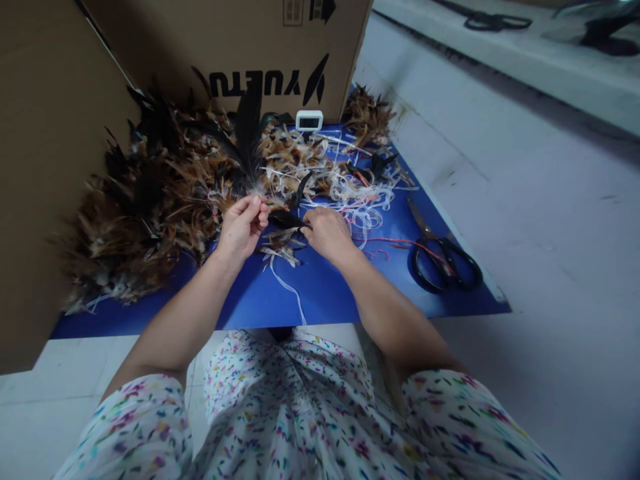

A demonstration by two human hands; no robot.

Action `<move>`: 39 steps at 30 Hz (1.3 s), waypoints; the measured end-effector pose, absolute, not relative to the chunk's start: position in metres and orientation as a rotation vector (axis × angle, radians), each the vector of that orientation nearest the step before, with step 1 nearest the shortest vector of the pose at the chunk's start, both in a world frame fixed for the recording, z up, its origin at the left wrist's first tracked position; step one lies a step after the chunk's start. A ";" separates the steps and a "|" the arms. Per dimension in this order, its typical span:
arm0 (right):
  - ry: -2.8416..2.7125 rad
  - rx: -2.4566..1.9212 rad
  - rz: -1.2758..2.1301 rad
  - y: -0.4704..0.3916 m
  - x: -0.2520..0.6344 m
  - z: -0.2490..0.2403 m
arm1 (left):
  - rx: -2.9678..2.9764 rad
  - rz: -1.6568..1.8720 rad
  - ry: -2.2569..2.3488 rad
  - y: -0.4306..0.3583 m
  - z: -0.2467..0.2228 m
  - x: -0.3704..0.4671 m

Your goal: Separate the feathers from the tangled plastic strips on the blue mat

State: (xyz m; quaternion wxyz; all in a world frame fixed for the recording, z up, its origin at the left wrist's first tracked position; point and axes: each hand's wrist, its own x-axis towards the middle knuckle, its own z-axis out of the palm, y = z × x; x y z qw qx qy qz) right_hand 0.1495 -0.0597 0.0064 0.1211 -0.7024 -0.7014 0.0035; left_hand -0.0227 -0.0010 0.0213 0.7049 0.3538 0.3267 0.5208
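My left hand (243,225) pinches the pale, fluffy base of a long black feather bunch (249,133), which stands upright above my fingers. Just to the right, my right hand (327,232) is closed on the end of a dark feather (286,219) that points left toward my left hand. Between and below the hands, a small bunch of brown and white feathers (281,248) lies on the blue table (320,287), with a thin white ribbon (290,287) trailing to the front edge.
Brown and black feather bunches (165,193) are heaped at left. White strings (363,200) lie right of centre, black-handled scissors (440,257) farther right. A small white digital display (309,121) stands before a cardboard box (280,40). More scissors (495,22) rest on the ledge (525,57).
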 end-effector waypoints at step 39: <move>-2.012 -1.964 0.143 -0.057 0.161 0.014 | 0.853 1.141 0.765 -0.001 0.014 -0.021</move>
